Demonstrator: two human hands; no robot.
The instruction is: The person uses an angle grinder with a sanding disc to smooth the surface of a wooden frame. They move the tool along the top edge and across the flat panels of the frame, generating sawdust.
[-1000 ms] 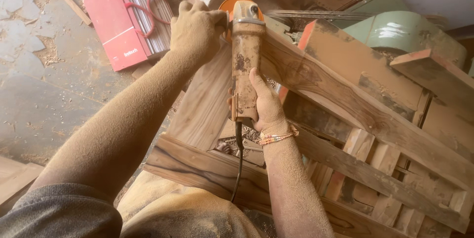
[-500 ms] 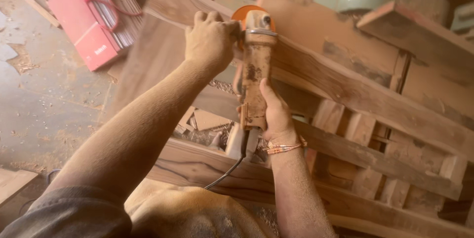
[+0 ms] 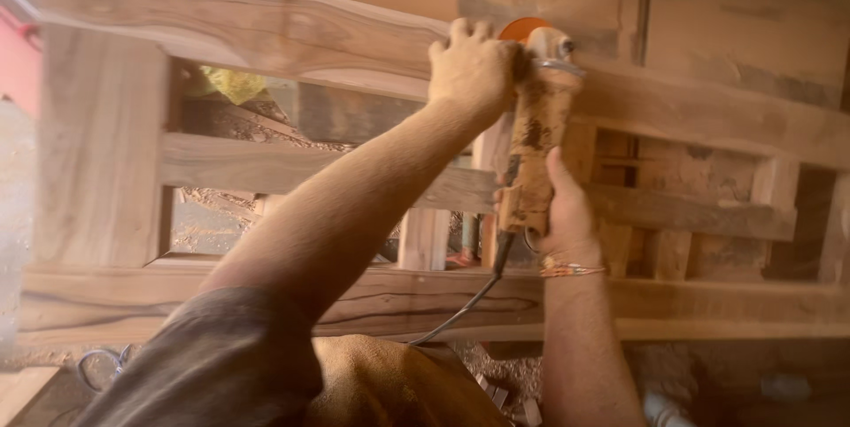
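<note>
Sawdust-coated angle grinder (image 3: 536, 139) sits with its orange-guarded head against the top rail (image 3: 221, 24) of a wooden frame lying across the person's lap. Left hand (image 3: 474, 69) is clenched round the side handle by the head; right hand (image 3: 567, 215) grasps the body from below. Good practice: both fists firm, light even pressure, cord (image 3: 460, 307) trailing clear behind.

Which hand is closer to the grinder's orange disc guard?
Left. The left hand grips by the grinder head, right beside the orange guard. The right hand holds the body's lower end, near the cord, farther away.
</note>
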